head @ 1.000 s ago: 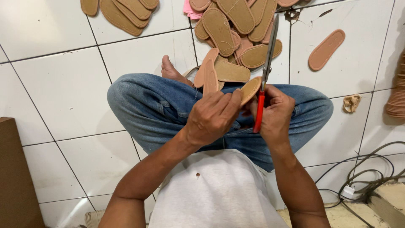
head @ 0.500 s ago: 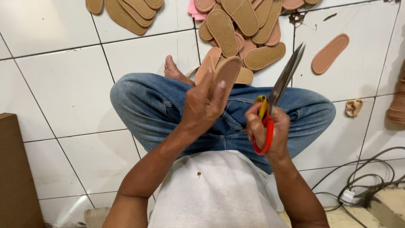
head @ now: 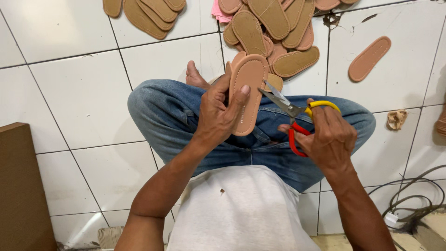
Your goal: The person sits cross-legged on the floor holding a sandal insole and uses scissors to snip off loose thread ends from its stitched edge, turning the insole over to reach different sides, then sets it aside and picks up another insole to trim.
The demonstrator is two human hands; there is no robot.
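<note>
The left hand (head: pixel 218 116) gripped 1 tan sole (head: pixel 248 93) upright above the lap, long axis pointing away. The right hand (head: pixel 330 135), fingers closed through the scissors (head: pixel 297 116), aimed parted blades leftward at its edge.

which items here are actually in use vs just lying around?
In use:
- tan insole, held upright in the left hand
- scissors with red and yellow handles, in the right hand, blades open beside the insole

Lying about:
- pile of insoles on the tiles ahead
- second stack, top left
- single insole, right
- cables
- brown board, left
</note>
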